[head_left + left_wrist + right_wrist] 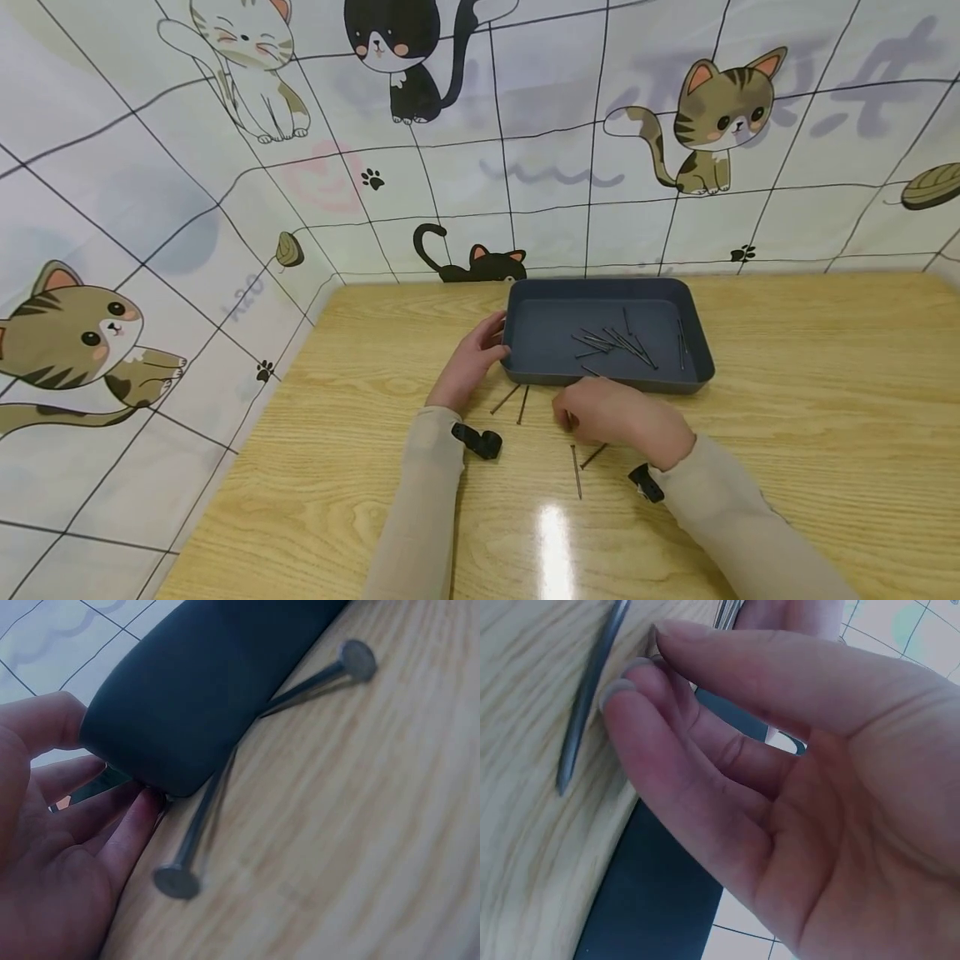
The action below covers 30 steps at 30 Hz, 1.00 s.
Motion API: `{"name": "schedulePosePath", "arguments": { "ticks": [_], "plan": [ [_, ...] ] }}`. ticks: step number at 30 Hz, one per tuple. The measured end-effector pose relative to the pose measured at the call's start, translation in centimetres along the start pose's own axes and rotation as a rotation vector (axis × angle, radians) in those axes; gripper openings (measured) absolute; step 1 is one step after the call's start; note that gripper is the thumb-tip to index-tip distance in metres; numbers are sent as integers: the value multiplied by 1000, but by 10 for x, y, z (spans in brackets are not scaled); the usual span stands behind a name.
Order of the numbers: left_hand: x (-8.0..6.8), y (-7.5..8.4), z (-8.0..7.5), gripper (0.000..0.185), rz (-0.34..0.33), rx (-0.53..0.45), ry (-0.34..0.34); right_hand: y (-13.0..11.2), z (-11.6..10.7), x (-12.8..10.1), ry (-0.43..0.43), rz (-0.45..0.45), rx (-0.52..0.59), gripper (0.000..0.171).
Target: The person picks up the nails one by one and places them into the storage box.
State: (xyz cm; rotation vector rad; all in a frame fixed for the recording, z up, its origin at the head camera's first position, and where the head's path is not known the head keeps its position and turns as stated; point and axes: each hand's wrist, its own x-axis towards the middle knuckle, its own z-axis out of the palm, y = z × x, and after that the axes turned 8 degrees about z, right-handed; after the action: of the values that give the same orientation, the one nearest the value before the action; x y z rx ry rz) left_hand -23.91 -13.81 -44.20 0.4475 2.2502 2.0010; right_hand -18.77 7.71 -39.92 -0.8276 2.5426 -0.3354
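Observation:
A dark blue tray lies on the wooden table with several nails in it. My left hand holds the tray's near left corner, thumb above and fingers below. Two loose nails lie by that corner. In front of the tray my right hand is curled down on the table. In the right wrist view its thumb and forefinger pinch thin grey nail shafts. Another nail lies by its fingertips. Two more nails lie just nearer me.
Cat-patterned fabric walls close in the table at the back and left. Black wrist-camera mounts sit on both sleeves. Bare wood lies to the right of the tray and along the front edge.

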Motion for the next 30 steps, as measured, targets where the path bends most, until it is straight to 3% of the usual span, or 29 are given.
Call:
{"name": "schedulePosePath", "arguments": {
  "ticks": [3, 11, 19, 30],
  "plan": [
    [0, 0, -1, 58, 4, 5, -7, 0, -1, 1, 3, -2, -1, 23],
    [2, -1, 0, 57, 7, 4, 6, -4, -2, 0, -86, -24, 40, 20],
    [1, 2, 0, 57, 13, 21, -8, -10, -1, -5, -170, -2, 50, 33],
    [0, 4, 0, 58, 0, 33, -22, -8, 1, -2, -150, -11, 48, 25]
  ]
}}
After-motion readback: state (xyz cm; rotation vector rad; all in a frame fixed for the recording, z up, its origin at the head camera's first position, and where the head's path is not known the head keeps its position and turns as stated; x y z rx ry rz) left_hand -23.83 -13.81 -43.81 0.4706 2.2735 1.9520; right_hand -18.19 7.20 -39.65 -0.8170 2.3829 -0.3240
